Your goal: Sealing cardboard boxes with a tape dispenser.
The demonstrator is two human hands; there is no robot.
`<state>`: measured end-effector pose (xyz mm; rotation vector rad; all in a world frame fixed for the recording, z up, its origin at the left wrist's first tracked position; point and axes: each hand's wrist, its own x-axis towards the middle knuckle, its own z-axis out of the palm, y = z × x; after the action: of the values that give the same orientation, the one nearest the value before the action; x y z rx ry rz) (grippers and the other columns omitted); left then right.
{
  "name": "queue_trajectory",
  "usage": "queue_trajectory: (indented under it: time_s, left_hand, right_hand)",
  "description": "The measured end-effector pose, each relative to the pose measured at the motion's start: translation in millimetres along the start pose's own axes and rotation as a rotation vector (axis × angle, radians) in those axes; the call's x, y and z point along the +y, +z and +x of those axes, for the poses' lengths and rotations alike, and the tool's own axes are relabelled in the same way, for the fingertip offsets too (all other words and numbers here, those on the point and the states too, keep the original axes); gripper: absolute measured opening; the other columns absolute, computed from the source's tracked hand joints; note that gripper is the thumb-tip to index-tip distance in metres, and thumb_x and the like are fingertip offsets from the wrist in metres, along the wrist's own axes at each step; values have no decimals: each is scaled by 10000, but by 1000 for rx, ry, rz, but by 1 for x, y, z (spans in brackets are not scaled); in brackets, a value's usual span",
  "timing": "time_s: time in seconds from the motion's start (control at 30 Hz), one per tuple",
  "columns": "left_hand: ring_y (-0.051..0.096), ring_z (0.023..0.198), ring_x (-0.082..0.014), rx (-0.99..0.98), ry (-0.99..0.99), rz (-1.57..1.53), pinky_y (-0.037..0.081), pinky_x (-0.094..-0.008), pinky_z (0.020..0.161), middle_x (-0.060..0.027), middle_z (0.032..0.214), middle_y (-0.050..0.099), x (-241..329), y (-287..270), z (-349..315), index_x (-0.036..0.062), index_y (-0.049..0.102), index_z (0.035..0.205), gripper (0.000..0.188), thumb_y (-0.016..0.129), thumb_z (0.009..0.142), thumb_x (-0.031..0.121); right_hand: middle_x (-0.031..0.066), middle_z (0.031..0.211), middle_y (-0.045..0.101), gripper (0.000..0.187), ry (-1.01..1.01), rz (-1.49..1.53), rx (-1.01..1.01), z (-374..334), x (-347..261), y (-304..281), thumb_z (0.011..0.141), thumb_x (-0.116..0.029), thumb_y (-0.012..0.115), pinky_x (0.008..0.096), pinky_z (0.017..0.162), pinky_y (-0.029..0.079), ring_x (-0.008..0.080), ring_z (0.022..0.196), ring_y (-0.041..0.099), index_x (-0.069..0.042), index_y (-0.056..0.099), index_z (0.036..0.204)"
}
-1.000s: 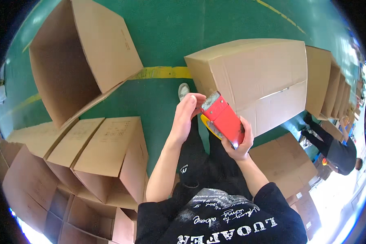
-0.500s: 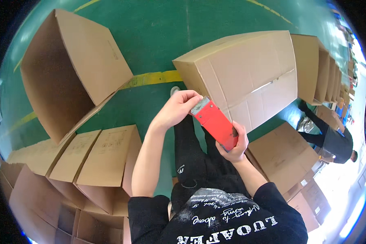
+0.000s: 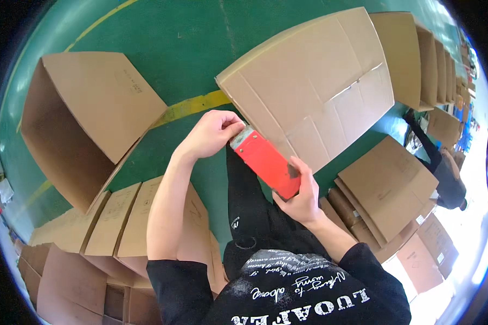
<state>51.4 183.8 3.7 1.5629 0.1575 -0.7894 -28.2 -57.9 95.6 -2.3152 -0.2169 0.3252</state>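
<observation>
Red tape dispenser held between two hands beside a large carton

The right hand (image 3: 302,195) is closed around the darker end of a red tape dispenser (image 3: 268,165), thumb on one side and fingers on the other. The left hand (image 3: 214,132) is at the opposite, metal end, fingers curled in and thumb close to them; whether it pinches anything there cannot be told. The dispenser slants in front of the person's body, above the green floor (image 3: 200,27), near the left corner of the large carton (image 3: 309,86)'s near edge.

That carton lies with a creased, seamed face in view. A yellow line (image 3: 195,105) on the floor runs from its left edge toward an open carton (image 3: 106,97), whose mouth faces left. More open cartons (image 3: 138,216) stand in a row at lower left. Cardboard sheets (image 3: 387,184) lie stacked on the right, with a co-worker (image 3: 447,179) beyond them.
</observation>
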Motion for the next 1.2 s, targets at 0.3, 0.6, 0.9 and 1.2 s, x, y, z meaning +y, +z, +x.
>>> queue_trajectory:
  time_s: [0.3,0.6,0.9,1.2]
  left_hand:
    - [538,707,-79,219,-35,196,466,-261,684,2,730,584,-9,-89,38,22,629,911,144,553,964,132]
    - [502,719,-73,338,-35,362,420,-247,670,9,752,569,-7,-92,62,10,624,912,241,601,957,246]
    - [522,737,-80,373,-22,319,433,-258,680,-15,785,616,-8,-89,67,4,636,918,270,631,939,273]
    - [530,662,-141,395,23,317,448,-309,630,-64,726,619,-25,-92,82,-3,631,868,304,657,907,298]
  right_hand:
    - [196,1032,610,734,59,-29,-76,-31,21,-27,608,-62,851,385,796,523,348,905,638,4,469,1232]
    - [144,998,595,735,130,-29,-65,-53,31,-21,671,-51,842,343,777,509,236,864,632,-6,394,1252]
    - [194,1017,579,859,85,15,22,-63,41,-7,641,-53,863,387,722,518,304,830,638,30,308,1292]
    - [176,1057,550,780,106,-81,-38,-47,34,-13,625,-37,843,383,779,499,303,894,607,-4,370,1245]
